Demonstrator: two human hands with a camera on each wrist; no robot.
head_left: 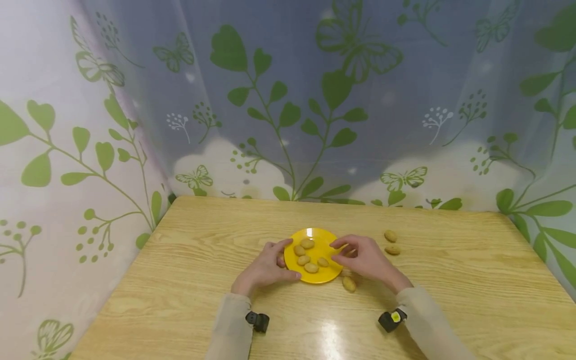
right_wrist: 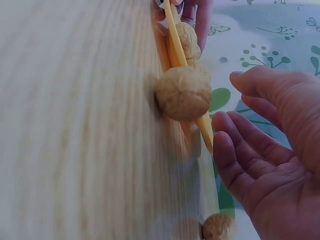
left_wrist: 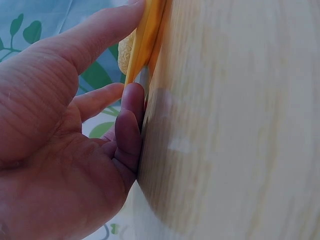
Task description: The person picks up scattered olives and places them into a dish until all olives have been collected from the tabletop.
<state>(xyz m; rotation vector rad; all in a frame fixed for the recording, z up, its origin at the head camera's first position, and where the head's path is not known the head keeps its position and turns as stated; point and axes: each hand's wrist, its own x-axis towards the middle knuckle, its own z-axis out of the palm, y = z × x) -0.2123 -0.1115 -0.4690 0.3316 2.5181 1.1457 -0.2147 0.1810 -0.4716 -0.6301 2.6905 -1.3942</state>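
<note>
A yellow plate (head_left: 330, 272) holds several tan walnuts (head_left: 311, 268), mostly on its left half. My left hand (head_left: 265, 265) grips the plate's left edge; in the left wrist view the thumb of this hand (left_wrist: 65, 120) lies on the plate (left_wrist: 145, 45), with fingertips at its edge near the tabletop. Over the plate's right edge, my right hand (head_left: 364, 257) has relaxed, bent fingers parted from the thumb. The right wrist view shows this hand (right_wrist: 280, 145) with nothing in it. One loose walnut (head_left: 349, 284) lies just outside the plate's lower right edge.
Two more walnuts, one (head_left: 390, 235) behind the other (head_left: 392, 250), lie on the wooden table (head_left: 180, 280) beyond my right hand. A curtain (head_left: 288, 100) printed with leaves and butterflies hangs along the table's back edge and left side.
</note>
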